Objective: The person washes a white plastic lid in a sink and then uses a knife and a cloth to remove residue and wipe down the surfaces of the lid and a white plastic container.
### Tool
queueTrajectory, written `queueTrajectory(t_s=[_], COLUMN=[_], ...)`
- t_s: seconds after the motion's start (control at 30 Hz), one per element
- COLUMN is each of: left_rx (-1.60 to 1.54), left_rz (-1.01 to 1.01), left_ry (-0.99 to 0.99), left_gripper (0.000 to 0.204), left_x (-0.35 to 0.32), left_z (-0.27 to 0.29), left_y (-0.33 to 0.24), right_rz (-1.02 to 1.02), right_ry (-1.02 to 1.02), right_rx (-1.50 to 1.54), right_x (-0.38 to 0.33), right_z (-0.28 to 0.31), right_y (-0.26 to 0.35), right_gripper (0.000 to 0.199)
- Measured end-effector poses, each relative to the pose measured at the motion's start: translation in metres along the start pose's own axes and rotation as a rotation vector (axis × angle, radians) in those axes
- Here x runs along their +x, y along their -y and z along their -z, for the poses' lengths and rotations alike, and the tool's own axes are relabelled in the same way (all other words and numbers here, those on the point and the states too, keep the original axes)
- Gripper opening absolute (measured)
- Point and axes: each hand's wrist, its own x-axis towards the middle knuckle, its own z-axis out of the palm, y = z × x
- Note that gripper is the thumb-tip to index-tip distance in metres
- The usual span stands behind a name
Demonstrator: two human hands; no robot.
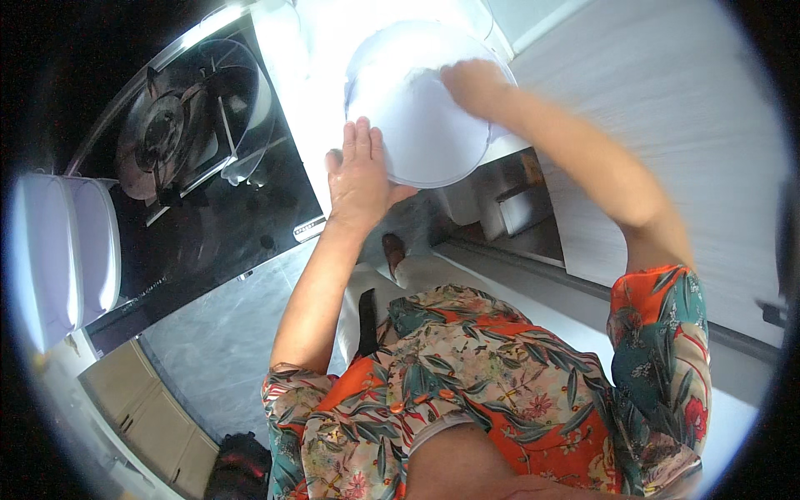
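Note:
A large round white panel (pixel 429 137) with a thin rim stands out in front of me, above a white counter edge. My left hand (pixel 362 179) is at its lower left rim, fingers long against the side and thumb along the bottom edge, holding it. My right hand (pixel 477 87) presses on the upper right of its face with the fingers curled in. Something pale shows at those fingertips, but glare and blur hide what it is.
A black gas hob (pixel 162 133) with a clear round cover lies to the left. More white rounded panels (pixel 75 250) stand at the far left. An open drawer or cabinet (pixel 521 208) is below right, beside a pale wood-grain surface (pixel 658 108). Beige cabinets (pixel 142 408) are lower left.

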Motion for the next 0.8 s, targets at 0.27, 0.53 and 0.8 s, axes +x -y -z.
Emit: queueTrajectory(t_s=[0.27, 0.53, 0.8], left_rx=[0.071, 0.082, 0.141], left_rz=[-0.035, -0.041, -0.027], left_ry=[-0.231, -0.19, -0.157], left_gripper=[0.09, 0.087, 0.086], left_x=[0.008, 0.018, 0.028], left_z=[-0.015, -0.016, -0.015], left_y=[-0.004, -0.02, -0.019], right_rz=[-0.013, -0.287, -0.291], right_ry=[-0.009, -0.167, -0.096], right_rx=[0.139, 0.228, 0.346], right_x=[-0.088, -0.051, -0.065], right_z=[-0.035, -0.053, -0.061], right_y=[0.033, -0.006, 0.013], right_gripper=[0.03, 0.017, 0.021])
